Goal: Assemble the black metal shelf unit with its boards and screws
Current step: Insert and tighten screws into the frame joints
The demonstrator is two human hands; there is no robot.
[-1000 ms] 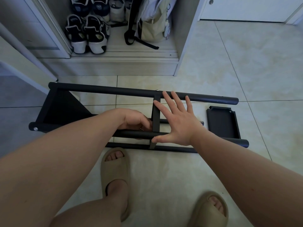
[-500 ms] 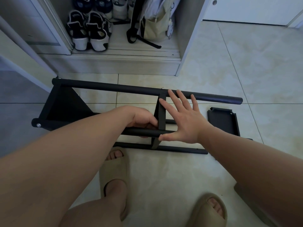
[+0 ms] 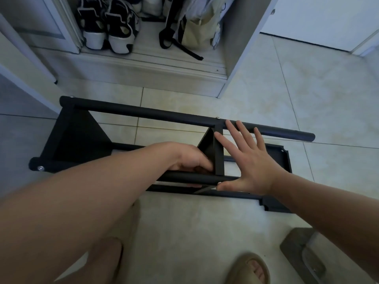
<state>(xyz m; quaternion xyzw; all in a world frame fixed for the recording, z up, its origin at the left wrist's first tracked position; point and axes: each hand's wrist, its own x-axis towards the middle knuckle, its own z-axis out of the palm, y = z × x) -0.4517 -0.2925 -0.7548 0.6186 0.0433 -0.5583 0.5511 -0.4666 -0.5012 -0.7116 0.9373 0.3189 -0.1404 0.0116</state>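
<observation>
On the tiled floor in front of the open cupboard, the black shelf frame (image 3: 143, 113) lies on its side. Since a second ago it has tipped a little, so the middle board (image 3: 218, 154) now shows a dark triangular face, while both hands have kept their places. The left hand (image 3: 190, 158) wraps its fingers round the near tube (image 3: 184, 178) just beside that board. The right hand (image 3: 252, 160) is spread flat against the board's edge, thumb by a screw (image 3: 219, 183). This looks like squaring the board before tightening. A loose board (image 3: 281, 154) waits behind the right wrist. Shoes (image 3: 108, 27) and a bag (image 3: 194, 27) sit clear in the cupboard, but a grey block (image 3: 303, 255) and a sandalled foot (image 3: 250, 269) crowd the near floor.
</observation>
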